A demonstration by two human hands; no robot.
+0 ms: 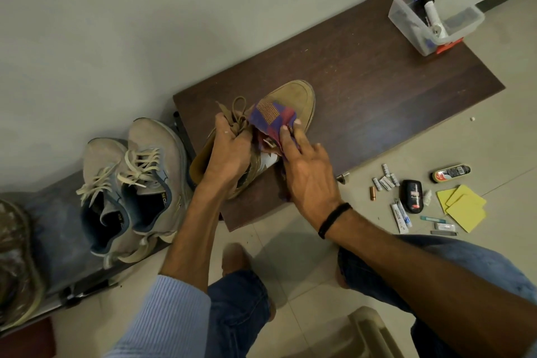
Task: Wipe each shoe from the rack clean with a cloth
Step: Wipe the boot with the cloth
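One bench (377, 90): dark top, work near its left end.
One tan shoe (293, 96): tilted there; left hand (229, 151) fingers clenched round its laces.
One cloth (273, 116): right hand (308, 180) pinches it against the shoe's side.
Risk: hard rubbing may tug the laces free, dropping the shoe.

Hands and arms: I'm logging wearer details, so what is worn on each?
The left hand is bare, and a light blue ribbed sleeve covers that arm's upper part. The right hand is bare too, with a black band round its wrist; no sleeve shows on that forearm.
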